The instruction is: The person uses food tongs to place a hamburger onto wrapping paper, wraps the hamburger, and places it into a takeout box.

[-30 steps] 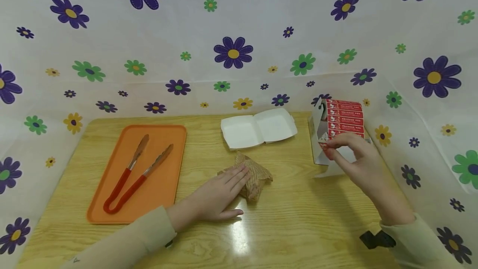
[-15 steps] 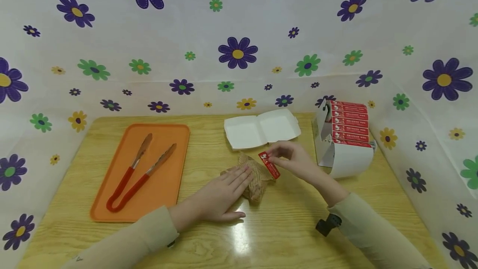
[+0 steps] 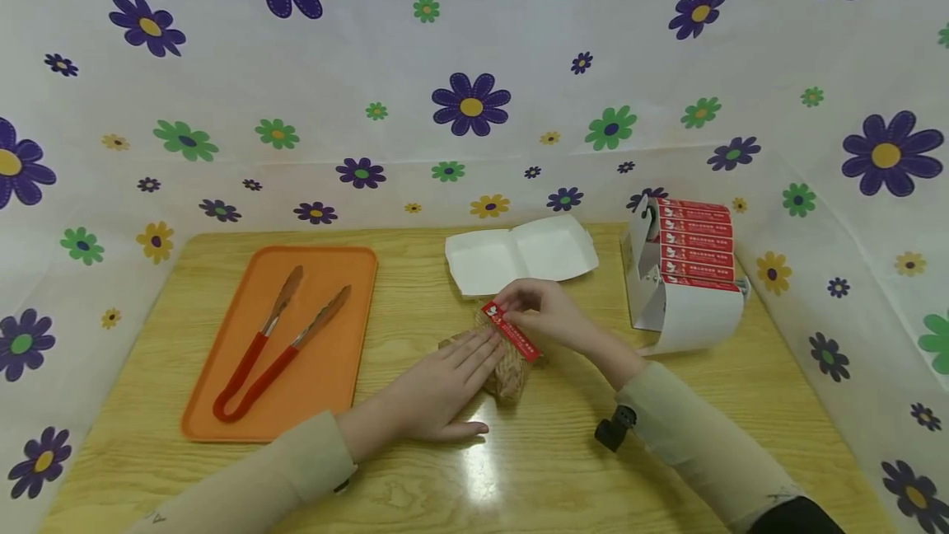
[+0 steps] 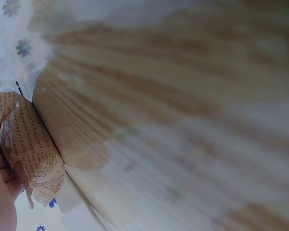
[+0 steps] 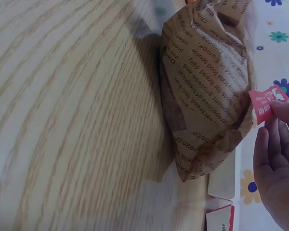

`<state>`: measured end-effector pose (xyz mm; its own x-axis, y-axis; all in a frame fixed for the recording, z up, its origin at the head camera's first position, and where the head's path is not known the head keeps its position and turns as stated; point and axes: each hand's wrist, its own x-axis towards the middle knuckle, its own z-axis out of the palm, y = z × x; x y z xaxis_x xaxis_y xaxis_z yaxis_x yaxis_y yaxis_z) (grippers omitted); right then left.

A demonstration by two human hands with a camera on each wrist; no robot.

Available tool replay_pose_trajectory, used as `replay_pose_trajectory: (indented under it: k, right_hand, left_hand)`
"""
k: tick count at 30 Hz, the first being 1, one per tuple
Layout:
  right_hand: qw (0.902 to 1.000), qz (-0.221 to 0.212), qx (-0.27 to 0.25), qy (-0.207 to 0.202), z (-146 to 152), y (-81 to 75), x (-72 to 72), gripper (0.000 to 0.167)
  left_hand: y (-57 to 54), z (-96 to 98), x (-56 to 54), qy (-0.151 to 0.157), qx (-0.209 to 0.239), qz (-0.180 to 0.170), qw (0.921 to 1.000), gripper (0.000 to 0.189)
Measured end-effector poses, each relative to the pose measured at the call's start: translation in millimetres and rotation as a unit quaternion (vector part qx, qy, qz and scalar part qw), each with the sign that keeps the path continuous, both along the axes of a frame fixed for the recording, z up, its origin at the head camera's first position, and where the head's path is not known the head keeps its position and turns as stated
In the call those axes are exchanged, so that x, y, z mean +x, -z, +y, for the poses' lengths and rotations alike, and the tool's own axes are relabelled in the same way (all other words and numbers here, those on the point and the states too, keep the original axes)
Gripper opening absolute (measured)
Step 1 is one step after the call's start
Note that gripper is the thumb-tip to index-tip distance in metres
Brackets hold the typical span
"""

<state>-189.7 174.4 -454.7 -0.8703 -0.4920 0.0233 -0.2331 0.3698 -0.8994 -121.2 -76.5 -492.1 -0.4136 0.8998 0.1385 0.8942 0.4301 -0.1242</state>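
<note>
A bundle wrapped in brown printed paper [image 3: 510, 381] lies on the wooden table. My left hand [image 3: 445, 381] rests on its left side, fingers straight and thumb apart on the tabletop. Between thumb and fingertips, my right hand [image 3: 552, 316] pinches one end of a red label sticker [image 3: 519, 338] with white print. In the head view the sticker slants across the top of the bundle. The right wrist view shows the sticker [image 5: 264, 107] right at the upper face of the paper wrap [image 5: 207, 86]. What the paper encloses is hidden.
An open white takeout box [image 3: 482, 264] stands behind the bundle. A label dispenser [image 3: 697, 245] with a roll of red stickers and a hanging white backing strip is at the right. On the left, an orange tray [image 3: 319, 390] carries red-handled tongs [image 3: 248, 381]. A flowered cloth [image 3: 400, 56] encloses the table.
My right hand has peeled the sticker off the dispenser and brought it left onto the bundle. The backing strip now hangs free. My left hand has stayed on the bundle.
</note>
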Motion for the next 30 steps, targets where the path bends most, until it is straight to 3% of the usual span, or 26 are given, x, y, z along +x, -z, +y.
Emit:
replay_pose_trajectory:
  k: [7, 18, 21, 25, 30]
  right_hand:
    - [0.9983, 0.041, 0.041, 0.006, -8, 4.9, 0.1, 0.018]
    - [0.9964, 0.058, 0.057, 0.025, -13, 14.0, 2.6, 0.019]
    - [0.9918, 0.099, 0.073, 0.035, -14, 15.9, 4.8, 0.022]
    - [0.9780, 0.183, 0.092, 0.040, -13, 15.0, 9.3, 0.023]
    - [0.9559, 0.270, 0.114, -0.020, -7, 14.6, 16.5, 0.026]
  left_hand:
    - [0.3, -0.2, 0.9, -0.003, -0.007, 0.002, 1.0000, 0.100]
    - [-2.3, -0.1, 3.0, -0.012, -0.022, 0.000, 0.9997, 0.100]
    - [-3.1, -0.1, 3.3, -0.013, -0.025, 0.002, 0.9996, 0.100]
    - [-3.5, 0.4, 3.3, -0.012, -0.027, 0.003, 0.9995, 0.100]
    - [-4.1, 0.3, 3.4, -0.012, -0.026, 0.003, 0.9996, 0.100]
